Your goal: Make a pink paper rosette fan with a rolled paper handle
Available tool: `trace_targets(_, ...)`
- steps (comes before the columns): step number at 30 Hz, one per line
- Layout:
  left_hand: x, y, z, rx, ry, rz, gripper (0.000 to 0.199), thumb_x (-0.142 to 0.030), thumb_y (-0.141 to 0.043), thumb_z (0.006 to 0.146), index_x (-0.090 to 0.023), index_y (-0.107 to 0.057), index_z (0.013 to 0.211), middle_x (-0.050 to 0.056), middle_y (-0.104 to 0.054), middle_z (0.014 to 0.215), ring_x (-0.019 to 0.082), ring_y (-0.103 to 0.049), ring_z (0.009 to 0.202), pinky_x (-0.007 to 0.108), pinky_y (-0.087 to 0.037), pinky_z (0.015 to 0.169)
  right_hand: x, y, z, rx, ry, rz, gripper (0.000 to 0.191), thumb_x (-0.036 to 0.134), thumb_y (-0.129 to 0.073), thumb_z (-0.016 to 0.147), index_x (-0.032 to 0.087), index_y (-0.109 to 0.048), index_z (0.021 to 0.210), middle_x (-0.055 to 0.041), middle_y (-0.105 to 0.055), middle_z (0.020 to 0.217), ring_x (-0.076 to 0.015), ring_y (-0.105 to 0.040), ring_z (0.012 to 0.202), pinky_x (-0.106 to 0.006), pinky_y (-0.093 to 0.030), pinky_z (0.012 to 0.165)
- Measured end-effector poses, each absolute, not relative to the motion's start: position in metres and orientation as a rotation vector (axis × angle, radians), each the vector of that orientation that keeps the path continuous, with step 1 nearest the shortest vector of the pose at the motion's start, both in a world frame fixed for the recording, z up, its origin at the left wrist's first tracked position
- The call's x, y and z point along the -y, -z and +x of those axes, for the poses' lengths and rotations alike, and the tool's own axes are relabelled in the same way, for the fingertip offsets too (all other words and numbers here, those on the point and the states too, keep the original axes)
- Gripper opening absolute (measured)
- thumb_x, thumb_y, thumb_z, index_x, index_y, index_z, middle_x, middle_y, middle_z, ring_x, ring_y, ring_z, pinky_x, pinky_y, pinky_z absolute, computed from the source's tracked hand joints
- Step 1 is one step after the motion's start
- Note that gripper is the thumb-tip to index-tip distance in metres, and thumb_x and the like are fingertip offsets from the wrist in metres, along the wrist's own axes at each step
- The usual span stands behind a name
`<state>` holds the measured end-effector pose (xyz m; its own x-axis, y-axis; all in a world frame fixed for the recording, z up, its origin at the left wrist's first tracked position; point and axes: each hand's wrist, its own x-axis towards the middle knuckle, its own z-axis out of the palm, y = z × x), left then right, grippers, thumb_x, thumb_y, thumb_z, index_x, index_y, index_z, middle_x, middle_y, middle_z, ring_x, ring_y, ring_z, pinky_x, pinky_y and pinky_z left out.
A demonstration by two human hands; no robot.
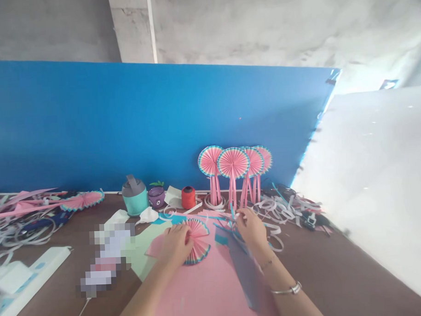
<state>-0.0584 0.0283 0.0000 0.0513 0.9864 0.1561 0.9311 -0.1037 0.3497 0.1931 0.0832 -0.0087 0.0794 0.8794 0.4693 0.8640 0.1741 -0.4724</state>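
Note:
My left hand [178, 241] is closed on a pleated pink paper fan [199, 247] with a blue and cream edge. The fan is spread nearly into a disc, with a gap on its right side. To the right, my right hand [252, 228] has its fingers pinched together over narrow blue and white paper strips; what is between the fingertips is too small to make out. Beneath both hands lie sheets of pink paper [201, 296], with a grey-blue strip [242, 276] along the right. Several finished round pink fans [233, 162] stand upright behind, against the blue panel.
A teal bottle [135, 200], a purple cup [156, 196] and a red thread spool [188, 198] line the back. White curled strips [279, 208] and cables lie at right. At left are a power strip [31, 284], a blurred-out item [108, 260] and a pile of paper strips [32, 208].

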Motion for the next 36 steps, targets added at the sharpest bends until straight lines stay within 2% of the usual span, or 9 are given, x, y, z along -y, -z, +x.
trace_targets(6, -0.026, -0.007, -0.056, -1.969, -0.577, 2.168, 0.022, -0.009, -0.044, 0.081, -0.023, -0.061, 0.086, 0.002, -0.070, 0.094, 0.019, -0.060, 0.097, 0.032, -0.036, 0.089, -0.094, 0.013, 0.223, 1.544, 0.019, -1.743, 0.033, 0.014, -0.039, 0.080, 0.016, -0.066, 0.098, -0.0118, -0.067, 0.101, -0.0245, -0.057, 0.095, -0.034, -0.040, 0.082)
trace_targets(13, -0.022, -0.013, -0.053, -2.002, -0.675, 2.179, 0.024, -0.013, -0.041, 0.085, -0.023, -0.063, 0.085, 0.003, -0.071, 0.092, 0.020, -0.061, 0.094, 0.032, -0.039, 0.087, -0.090, 0.013, 0.215, 1.660, -0.019, -1.868, 0.023, 0.015, -0.051, 0.073, 0.023, -0.071, 0.080, -0.0069, -0.068, 0.098, -0.0283, -0.053, 0.101, -0.039, -0.034, 0.083)
trace_targets(16, -0.022, -0.010, -0.053, -1.984, -0.683, 2.190, 0.024, -0.015, -0.041, 0.087, -0.023, -0.064, 0.086, 0.003, -0.071, 0.094, 0.020, -0.061, 0.094, 0.033, -0.039, 0.088, -0.088, 0.014, 0.208, 1.827, -0.085, -1.910, 0.023, 0.019, -0.057, 0.071, 0.025, -0.071, 0.087, -0.0060, -0.066, 0.106, -0.0293, -0.050, 0.107, -0.041, -0.033, 0.085)
trace_targets(19, -0.023, -0.008, -0.053, -1.997, -0.669, 2.179, 0.024, -0.016, -0.042, 0.086, -0.024, -0.064, 0.088, 0.002, -0.071, 0.094, 0.020, -0.061, 0.094, 0.032, -0.039, 0.087, -0.086, 0.016, 0.205, 1.940, -0.079, -1.957, 0.025, 0.023, -0.057, 0.076, 0.025, -0.070, 0.097, -0.0078, -0.064, 0.110, -0.0302, -0.049, 0.111, -0.042, -0.034, 0.085)
trace_targets(23, -0.023, -0.006, -0.053, -2.039, -0.670, 2.164, 0.024, -0.017, -0.043, 0.086, -0.025, -0.066, 0.090, 0.003, -0.071, 0.093, 0.021, -0.061, 0.093, 0.031, -0.041, 0.083, -0.085, 0.011, 0.204, 1.968, -0.060, -1.933, 0.026, 0.017, -0.055, 0.077, 0.023, -0.070, 0.098, -0.0083, -0.065, 0.105, -0.0270, -0.055, 0.104, -0.042, -0.033, 0.088)
trace_targets(28, -0.025, -0.003, -0.053, -1.992, -0.669, 2.181, 0.024, -0.016, -0.043, 0.086, -0.025, -0.065, 0.090, 0.002, -0.071, 0.094, 0.020, -0.061, 0.094, 0.031, -0.040, 0.088, -0.084, 0.006, 0.195, 1.935, -0.077, -1.803, 0.029, 0.015, -0.049, 0.083, 0.021, -0.069, 0.101, -0.0083, -0.067, 0.107, -0.0227, -0.060, 0.100, -0.036, -0.037, 0.090)
trace_targets(31, -0.025, -0.004, -0.053, -2.001, -0.654, 2.173, 0.023, -0.017, -0.044, 0.086, -0.025, -0.065, 0.091, 0.002, -0.071, 0.094, 0.020, -0.061, 0.095, 0.031, -0.040, 0.087, -0.083, 0.014, 0.182, 1.855, -0.282, -1.551, 0.030, 0.020, -0.047, 0.086, 0.019, -0.067, 0.108, -0.0104, -0.065, 0.110, -0.0215, -0.062, 0.098, -0.031, -0.044, 0.086)
trace_targets(33, -0.024, -0.004, -0.052, -2.010, -0.644, 2.175, 0.023, -0.018, -0.044, 0.086, -0.025, -0.066, 0.092, 0.003, -0.071, 0.094, 0.021, -0.061, 0.095, 0.031, -0.041, 0.086, -0.083, 0.022, 0.174, 1.720, -0.508, -1.408, 0.034, 0.029, -0.047, 0.089, 0.019, -0.062, 0.118, -0.0109, -0.064, 0.116, -0.0212, -0.064, 0.097, -0.031, -0.049, 0.082)
trace_targets(36, -0.023, -0.005, -0.052, -2.000, -0.650, 2.181, 0.024, -0.018, -0.044, 0.086, -0.024, -0.066, 0.093, 0.003, -0.071, 0.095, 0.021, -0.061, 0.096, 0.031, -0.041, 0.085, -0.086, 0.028, 0.174, 1.645, -0.607, -1.376, 0.042, 0.034, -0.035, 0.095, 0.021, -0.051, 0.132, -0.0096, -0.061, 0.126, -0.0193, -0.063, 0.103, -0.030, -0.050, 0.082)
